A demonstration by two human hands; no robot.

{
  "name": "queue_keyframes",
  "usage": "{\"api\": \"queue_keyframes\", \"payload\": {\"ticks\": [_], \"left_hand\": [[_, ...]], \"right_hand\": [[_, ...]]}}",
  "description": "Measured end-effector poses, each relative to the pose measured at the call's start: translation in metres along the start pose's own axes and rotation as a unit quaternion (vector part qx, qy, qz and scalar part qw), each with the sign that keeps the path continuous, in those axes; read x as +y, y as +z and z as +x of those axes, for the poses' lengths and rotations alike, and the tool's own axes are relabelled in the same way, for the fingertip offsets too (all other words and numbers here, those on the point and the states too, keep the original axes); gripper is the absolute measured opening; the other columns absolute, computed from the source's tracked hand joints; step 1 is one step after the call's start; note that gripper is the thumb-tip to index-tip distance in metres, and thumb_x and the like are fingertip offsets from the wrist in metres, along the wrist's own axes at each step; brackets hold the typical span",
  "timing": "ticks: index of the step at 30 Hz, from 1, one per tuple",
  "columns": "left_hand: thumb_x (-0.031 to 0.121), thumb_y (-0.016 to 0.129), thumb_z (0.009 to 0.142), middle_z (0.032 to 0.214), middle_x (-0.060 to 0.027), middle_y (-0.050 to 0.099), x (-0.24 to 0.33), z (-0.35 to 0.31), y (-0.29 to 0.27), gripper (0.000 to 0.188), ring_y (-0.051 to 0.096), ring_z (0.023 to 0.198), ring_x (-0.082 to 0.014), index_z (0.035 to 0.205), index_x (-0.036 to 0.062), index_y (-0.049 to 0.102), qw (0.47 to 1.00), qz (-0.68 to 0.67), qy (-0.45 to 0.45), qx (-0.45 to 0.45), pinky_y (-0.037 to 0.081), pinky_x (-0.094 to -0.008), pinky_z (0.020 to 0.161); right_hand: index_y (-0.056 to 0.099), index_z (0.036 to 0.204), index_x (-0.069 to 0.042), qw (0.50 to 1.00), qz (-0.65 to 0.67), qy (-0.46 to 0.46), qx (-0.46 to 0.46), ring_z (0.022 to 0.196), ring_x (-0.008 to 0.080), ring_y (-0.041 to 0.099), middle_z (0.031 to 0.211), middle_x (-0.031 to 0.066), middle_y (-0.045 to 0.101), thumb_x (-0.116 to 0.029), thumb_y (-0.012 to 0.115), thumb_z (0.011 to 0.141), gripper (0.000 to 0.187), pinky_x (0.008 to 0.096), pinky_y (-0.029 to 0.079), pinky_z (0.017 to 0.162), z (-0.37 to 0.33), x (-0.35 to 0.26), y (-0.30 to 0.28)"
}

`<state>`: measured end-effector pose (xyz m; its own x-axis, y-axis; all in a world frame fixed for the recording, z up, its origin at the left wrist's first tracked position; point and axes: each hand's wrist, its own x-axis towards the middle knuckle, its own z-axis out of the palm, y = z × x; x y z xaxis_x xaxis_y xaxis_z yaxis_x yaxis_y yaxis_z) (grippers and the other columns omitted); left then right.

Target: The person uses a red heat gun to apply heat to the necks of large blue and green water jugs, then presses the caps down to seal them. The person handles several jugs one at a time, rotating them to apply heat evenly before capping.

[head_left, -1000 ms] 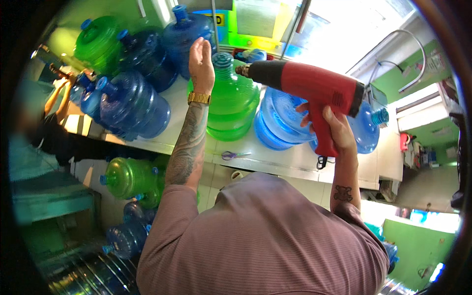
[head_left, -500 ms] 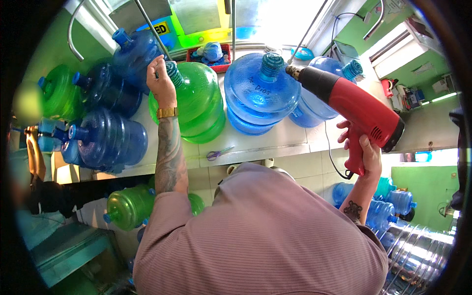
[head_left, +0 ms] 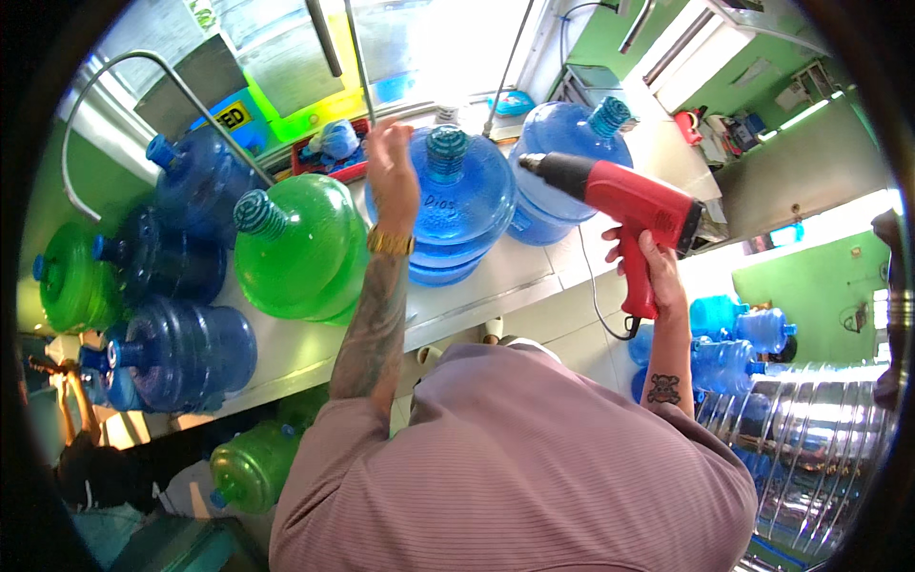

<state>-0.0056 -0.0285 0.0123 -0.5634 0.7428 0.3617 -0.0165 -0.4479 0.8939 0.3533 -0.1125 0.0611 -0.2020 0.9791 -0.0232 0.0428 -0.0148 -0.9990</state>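
My right hand (head_left: 660, 272) is closed round the grip of a red and black heat gun (head_left: 640, 198), its nozzle pointing left between two blue water jugs. My left hand (head_left: 393, 176), somewhat blurred, is raised at the left side of the middle blue jug (head_left: 467, 205) with its fingers loosely stretched and nothing visible in them. Left of that arm stands a green water jug (head_left: 303, 243) with a ribbed teal wrap round its capped neck. Similar wraps cover the necks of the middle jug and the right blue jug (head_left: 572, 133). Whether my left hand touches the middle jug, I cannot tell.
Several blue jugs (head_left: 191, 348) and a green jug (head_left: 76, 276) lie or lean at the left. A red tray (head_left: 355, 170) with small items sits behind. The heat gun's cord (head_left: 593, 296) hangs over the counter edge. More jugs (head_left: 729, 367) stand at the lower right.
My left hand has left the green jug's neck and moved right toward the middle blue jug. The heat gun's nozzle has moved away from the middle jug's neck. The whole view has shifted.
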Motion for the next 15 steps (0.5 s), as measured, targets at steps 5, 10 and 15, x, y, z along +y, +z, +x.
{"api": "queue_keyframes", "payload": {"ticks": [5,10,15], "left_hand": [[0.036,0.053,0.104,0.080,-0.0068,0.069,-0.030,0.009,0.041,0.042,0.061,0.080,-0.0140,0.096,0.0003,0.073,0.993,0.099,-0.028,-0.055,0.047,-0.0302,0.075],[0.032,0.054,0.104,0.084,-0.0058,0.069,-0.045,0.007,0.036,0.036,0.059,0.080,-0.0110,0.101,0.0001,0.072,0.995,0.088,0.004,-0.052,0.047,-0.0283,0.073],[0.030,0.050,0.106,0.080,-0.0029,0.068,-0.042,0.015,0.035,0.037,0.058,0.073,-0.0052,0.101,0.0003,0.071,0.989,0.095,-0.071,-0.085,0.045,-0.0218,0.067]], "right_hand": [[0.053,0.136,0.000,0.984,0.003,-0.056,0.168,0.081,0.0129,0.065,0.109,0.0125,0.069,-0.051,0.054,0.100,0.062,0.0239,0.052,0.064,0.008,-0.016,-0.037],[0.056,0.131,0.001,0.976,-0.029,-0.087,0.197,0.079,0.0149,0.068,0.105,0.0140,0.069,-0.050,0.058,0.098,0.061,0.0245,0.054,0.062,0.002,-0.016,-0.066],[0.056,0.131,0.002,0.978,0.021,-0.065,0.197,0.079,0.0145,0.067,0.105,0.0132,0.069,-0.054,0.057,0.097,0.065,0.0237,0.053,0.061,0.017,-0.001,-0.106]]}}
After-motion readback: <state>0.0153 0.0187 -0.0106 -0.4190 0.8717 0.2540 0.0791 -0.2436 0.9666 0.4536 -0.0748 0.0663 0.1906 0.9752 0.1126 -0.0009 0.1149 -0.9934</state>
